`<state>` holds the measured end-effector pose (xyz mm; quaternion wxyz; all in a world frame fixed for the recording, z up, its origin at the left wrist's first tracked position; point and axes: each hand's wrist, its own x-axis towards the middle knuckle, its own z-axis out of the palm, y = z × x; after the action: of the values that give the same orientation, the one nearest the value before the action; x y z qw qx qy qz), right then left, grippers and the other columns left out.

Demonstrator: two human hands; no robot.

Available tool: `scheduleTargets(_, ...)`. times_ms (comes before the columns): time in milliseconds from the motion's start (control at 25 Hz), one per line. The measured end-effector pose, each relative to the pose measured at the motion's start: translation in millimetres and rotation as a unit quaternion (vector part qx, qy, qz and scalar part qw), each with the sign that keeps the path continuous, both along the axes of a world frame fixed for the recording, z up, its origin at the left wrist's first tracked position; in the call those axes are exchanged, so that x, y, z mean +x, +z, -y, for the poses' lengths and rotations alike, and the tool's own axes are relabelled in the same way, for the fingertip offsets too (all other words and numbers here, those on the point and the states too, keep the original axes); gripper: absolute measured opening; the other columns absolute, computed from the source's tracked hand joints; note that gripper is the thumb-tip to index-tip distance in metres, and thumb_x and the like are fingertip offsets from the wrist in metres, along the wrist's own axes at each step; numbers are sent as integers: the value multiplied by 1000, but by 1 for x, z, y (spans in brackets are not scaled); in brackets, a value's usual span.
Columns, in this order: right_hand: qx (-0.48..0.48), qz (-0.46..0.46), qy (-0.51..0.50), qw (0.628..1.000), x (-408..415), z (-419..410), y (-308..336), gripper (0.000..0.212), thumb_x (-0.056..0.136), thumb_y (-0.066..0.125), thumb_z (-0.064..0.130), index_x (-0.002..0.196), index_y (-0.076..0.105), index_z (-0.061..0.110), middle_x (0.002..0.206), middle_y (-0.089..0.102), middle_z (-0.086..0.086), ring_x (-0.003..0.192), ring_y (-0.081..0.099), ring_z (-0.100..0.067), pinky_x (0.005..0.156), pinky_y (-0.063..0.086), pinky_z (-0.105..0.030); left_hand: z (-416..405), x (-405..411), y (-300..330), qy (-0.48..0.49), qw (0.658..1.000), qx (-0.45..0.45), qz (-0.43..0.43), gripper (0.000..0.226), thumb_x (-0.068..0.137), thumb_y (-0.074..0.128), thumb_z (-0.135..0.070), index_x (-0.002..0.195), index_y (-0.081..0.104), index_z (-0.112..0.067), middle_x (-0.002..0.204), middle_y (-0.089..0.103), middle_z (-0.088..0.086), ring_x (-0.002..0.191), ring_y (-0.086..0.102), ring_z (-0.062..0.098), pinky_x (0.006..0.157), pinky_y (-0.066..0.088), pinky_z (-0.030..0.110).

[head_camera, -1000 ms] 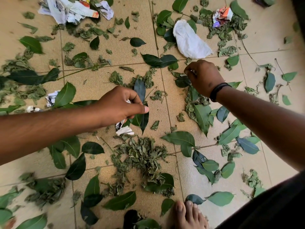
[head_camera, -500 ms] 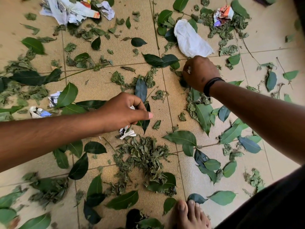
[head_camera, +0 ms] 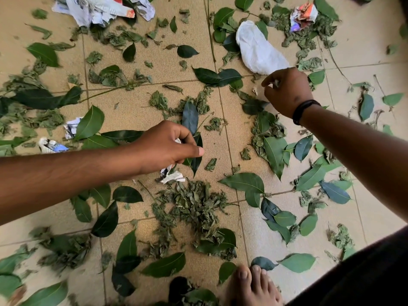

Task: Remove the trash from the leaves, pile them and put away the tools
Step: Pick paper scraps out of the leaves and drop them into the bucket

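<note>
Green leaves (head_camera: 244,182) and dry, crumpled leaf bits lie scattered over a tan tiled floor (head_camera: 154,69), with a thicker heap of dry bits (head_camera: 194,206) near the middle. The left hand (head_camera: 167,146) reaches in from the left, its fingers curled around a crumpled paper scrap (head_camera: 172,175) whose white end hangs out below the palm; the thumb points right, over a dark leaf (head_camera: 196,160). The right hand (head_camera: 287,91) comes in from the right, a black band (head_camera: 303,110) on its wrist, fingers bent and pinching a small pale scrap (head_camera: 276,83) at the fingertips; what the scrap is cannot be told. Just beyond that hand lies a white bag (head_camera: 258,49), touching leaves on its far side. A crumpled wrapper (head_camera: 303,15) with red and white print sits at far right among dry bits. A larger bundle of crumpled papers (head_camera: 99,7) lies at far left. Two more small paper scraps lie at the left edge, one (head_camera: 71,128) partly under a leaf and one (head_camera: 51,145) with a blue patch just above the left forearm. A thin twig (head_camera: 210,34) runs along a tile joint toward the far side. A bare foot (head_camera: 254,286) shows at the near edge, with a dark garment (head_camera: 364,279) at the near right corner.
</note>
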<state>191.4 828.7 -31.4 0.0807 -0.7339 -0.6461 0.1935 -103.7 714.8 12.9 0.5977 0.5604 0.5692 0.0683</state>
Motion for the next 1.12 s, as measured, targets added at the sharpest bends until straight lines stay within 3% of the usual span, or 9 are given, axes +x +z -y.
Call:
scheduleTargets(240,-2,29,24,999,-9,4,-4,26,93,67,30,117,73,21,114,69,-9,100,64,-26,81,48,-31,-4,2,-2,3,1000,4,9,23,88,75,-32,86,70,-10,79,65,17,65,53,20,64,45,35)
scheduleTargets(440,1,94,41,995,-19,2,-17,23,97,59,31,114,72,23,111,69,-9,94,65,-29,77,55,-38,1,0,-3,6,1000,1,-2,23,88,75,-32,86,69,-10,65,61,-2,58,52,12,62,44,26)
scheduleTargets(560,13,134,75,988,-19,1,-21,23,98,55,29,112,69,17,109,64,-11,92,62,-31,71,51,-37,7,-1,-5,1,1000,-4,-3,22,87,76,-32,83,69,-12,58,60,-7,55,53,12,60,44,27)
scheduleTargets(720,98,24,45,994,-23,18,-9,22,96,53,23,106,71,15,103,66,-8,86,58,-21,70,44,-30,16,-2,-6,36,999,-8,5,24,86,77,-31,81,69,-9,61,61,-5,53,52,7,65,45,28)
scheduleTargets(840,101,-110,-18,989,-41,60,4,17,92,55,23,96,69,15,92,68,-3,76,55,-16,65,40,-28,28,2,-7,148,988,-37,0,27,89,75,-30,77,66,-8,61,57,-5,52,51,6,66,45,29)
scheduleTargets(960,29,-212,-87,973,-50,119,19,11,90,60,22,90,67,14,85,67,-1,76,60,-19,67,45,-29,46,16,-3,313,944,-102,-12,25,89,73,-29,73,64,-12,68,56,4,63,50,15,64,37,28)
scheduleTargets(1120,-61,-252,-159,953,-61,192,49,7,91,62,13,85,60,16,76,60,11,70,53,-5,64,39,-23,77,35,27,455,877,-154,-8,23,86,70,-24,65,61,-18,69,58,3,62,48,15,57,37,25)
